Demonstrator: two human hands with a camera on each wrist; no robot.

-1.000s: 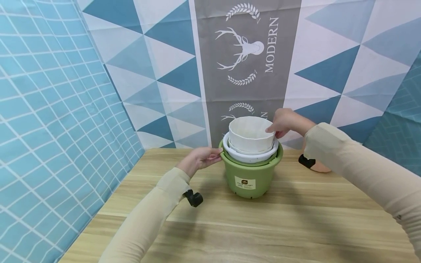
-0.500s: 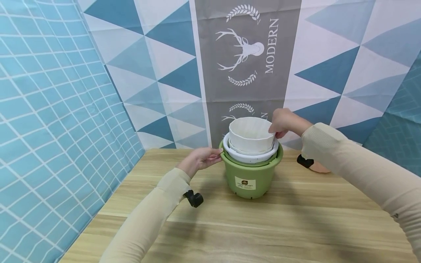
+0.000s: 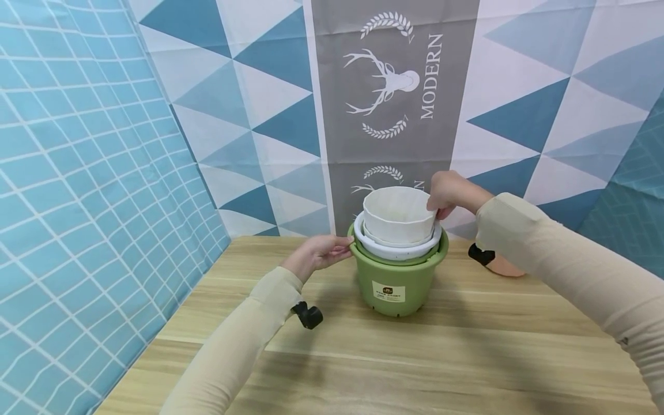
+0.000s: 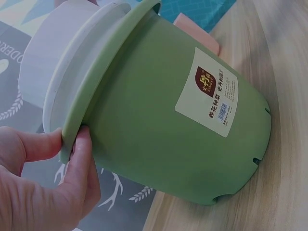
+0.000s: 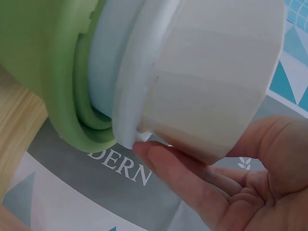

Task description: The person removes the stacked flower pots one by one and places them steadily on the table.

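Note:
A green flower pot (image 3: 421, 279) with a pale label stands upright on the wooden table. Nested in it are a white round-rimmed pot (image 3: 396, 253) and, on top, a white faceted pot (image 3: 398, 229). My left hand (image 3: 323, 252) pinches the green rim at its left side, thumb above and fingers beneath, as the left wrist view shows. At the right side my right hand (image 3: 452, 193) grips the faceted pot's wall; in the right wrist view its fingers (image 5: 185, 178) lie along the outside, close to the white round rim. The thumb's tip is hidden there.
An orange-pink object (image 3: 508, 266) lies on the table (image 3: 363, 363) behind the right forearm, partly hidden. A patterned cloth (image 3: 384, 144) hangs close behind the pots. On the left, a blue tile-patterned sheet (image 3: 93, 202) borders the table.
My right thumb has drawn back from inside the faceted pot toward its right edge. The pots stay nested and the left hand keeps its hold. The head view shifts slightly.

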